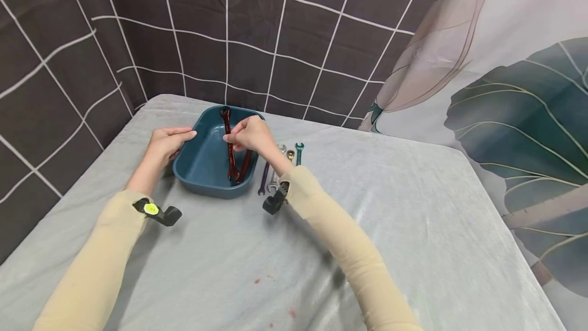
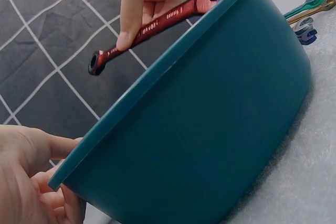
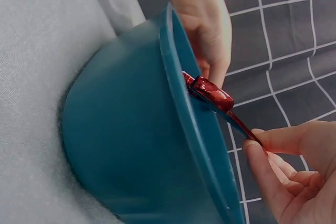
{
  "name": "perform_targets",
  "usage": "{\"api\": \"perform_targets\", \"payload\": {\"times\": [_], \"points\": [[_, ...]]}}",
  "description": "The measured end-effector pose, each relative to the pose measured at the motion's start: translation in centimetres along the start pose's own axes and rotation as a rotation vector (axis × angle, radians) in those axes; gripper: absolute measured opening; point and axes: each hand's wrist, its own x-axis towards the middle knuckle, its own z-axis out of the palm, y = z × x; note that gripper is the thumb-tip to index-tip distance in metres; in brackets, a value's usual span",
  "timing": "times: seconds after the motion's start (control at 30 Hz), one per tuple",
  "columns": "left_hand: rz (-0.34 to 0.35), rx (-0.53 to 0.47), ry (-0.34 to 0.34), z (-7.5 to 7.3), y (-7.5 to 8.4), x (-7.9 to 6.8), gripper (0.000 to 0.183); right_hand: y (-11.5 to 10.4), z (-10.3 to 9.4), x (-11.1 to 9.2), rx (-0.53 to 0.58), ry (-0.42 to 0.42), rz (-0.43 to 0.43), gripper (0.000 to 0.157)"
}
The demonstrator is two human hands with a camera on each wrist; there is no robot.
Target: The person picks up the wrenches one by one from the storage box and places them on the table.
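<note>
A blue plastic basin (image 1: 202, 152) stands on the cloth-covered table. At its left rim is my left hand (image 1: 167, 142); the left wrist view shows this hand (image 2: 31, 177) gripping the rim, some fingers curled beneath it. Between thumb and fingers, my right hand (image 1: 250, 134) pinches a red wrench (image 1: 231, 155) by its shaft. The wrench (image 2: 168, 19) is tilted over the basin, its open end near the far rim in the left wrist view. A second red wrench (image 1: 245, 165) lies inside the basin along the right wall, partly hidden.
Right of the basin lie a purple wrench (image 1: 264, 180), a silver wrench (image 1: 273, 184), a gold wrench (image 1: 290, 155) and a green wrench (image 1: 299, 151), partly covered by my right forearm. A dark gridded curtain (image 1: 248, 34) hangs behind the table (image 1: 413, 218).
</note>
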Motion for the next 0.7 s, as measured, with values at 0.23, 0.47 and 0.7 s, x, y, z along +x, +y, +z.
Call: {"api": "perform_targets", "payload": {"times": [0.23, 0.47, 0.7], "points": [[-0.005, -0.009, -0.001, 0.0, -0.1, 0.1, 0.054, -0.1, -0.8, -0.7, 0.059, -0.011, -0.007, 0.017], [-0.009, 0.008, 0.007, 0.0, -0.3, 0.1, 0.054, -0.1, -1.7, -1.3, 0.098, -0.021, -0.004, 0.016], [-0.002, 0.003, 0.011, 0.0, -0.3, 0.1, 0.055, 0.2, -2.9, -1.8, 0.100, -0.042, -0.012, 0.019]]}}
